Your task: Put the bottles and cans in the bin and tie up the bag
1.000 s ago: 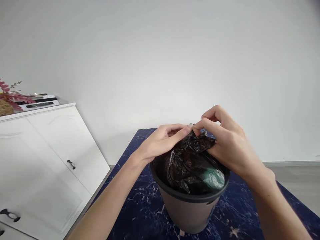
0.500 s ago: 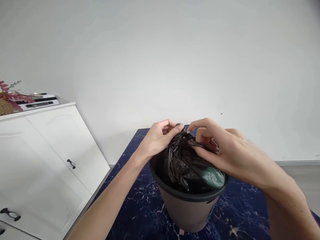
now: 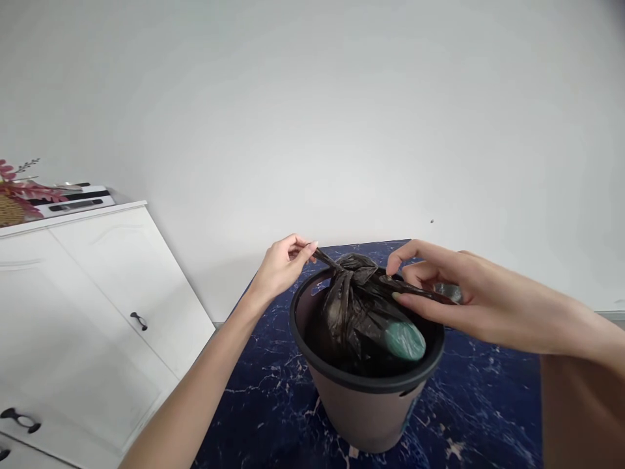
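Observation:
A black, thin plastic garbage bag [image 3: 359, 319] sits inside a brownish-grey trash bin [image 3: 361, 410] with a dark rim. Something green shows through the bag's right side. The top of the bag is twisted and crossed into a knot, with an end pulled out to each side. My left hand [image 3: 286, 264] is closed, pinching the left end between thumb and fingers beyond the bin's back left rim. Over the right rim, my right hand [image 3: 439, 283] holds the other end between thumb and fingers. What else the bag contains is hidden.
The bin stands on a dark blue marble-patterned table [image 3: 263, 404] against a pale wall [image 3: 312, 130]. To the left is a white cabinet [image 3: 112, 293] with black handles. On its top are pink leafy sprigs [image 3: 34, 190] and a white-and-black item [image 3: 78, 202].
My hands have moved apart, left hand leftward and right hand slightly rightward. The bag's two ends are now stretched out and its crossing is drawn tighter.

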A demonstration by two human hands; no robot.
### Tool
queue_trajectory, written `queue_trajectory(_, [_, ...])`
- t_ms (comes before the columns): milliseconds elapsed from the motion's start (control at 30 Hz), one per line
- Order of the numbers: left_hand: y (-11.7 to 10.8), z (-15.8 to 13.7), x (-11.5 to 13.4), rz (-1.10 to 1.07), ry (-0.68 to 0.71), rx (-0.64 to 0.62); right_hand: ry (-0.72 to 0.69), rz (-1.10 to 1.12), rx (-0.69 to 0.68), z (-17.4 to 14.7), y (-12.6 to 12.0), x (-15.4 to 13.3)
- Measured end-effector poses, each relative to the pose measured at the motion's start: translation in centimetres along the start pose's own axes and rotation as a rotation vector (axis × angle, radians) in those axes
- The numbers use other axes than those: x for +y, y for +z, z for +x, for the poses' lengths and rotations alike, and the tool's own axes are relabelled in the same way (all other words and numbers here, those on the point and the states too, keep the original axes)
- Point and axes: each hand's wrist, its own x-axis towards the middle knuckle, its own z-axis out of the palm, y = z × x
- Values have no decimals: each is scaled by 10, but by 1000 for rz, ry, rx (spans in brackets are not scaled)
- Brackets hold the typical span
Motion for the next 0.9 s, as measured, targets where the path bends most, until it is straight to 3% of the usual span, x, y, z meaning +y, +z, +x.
queue_trajectory(233, [-10, -5, -20, -18, -66, 33, 71, 13, -75, -7, -12, 17])
queue_trajectory(400, [-11, -13, -11, -208, -75, 40, 92, 4, -92, -8, -15, 20])
queue_trajectory(533, [-9, -19, 8, -541, -73, -88, 71, -4, -71, -5, -12, 16])
queue_trajectory(667, [-6, -23, 21, -645, -73, -200, 77, 6, -40, -4, -9, 14])
queue_trajectory(767, [-3, -27, 24, -544, -46, -202, 101, -3, 7, -3, -7, 15])
queue_trajectory(900, [2, -36, 31, 6, 33, -154, 149, 48, 37, 2, -5, 12])
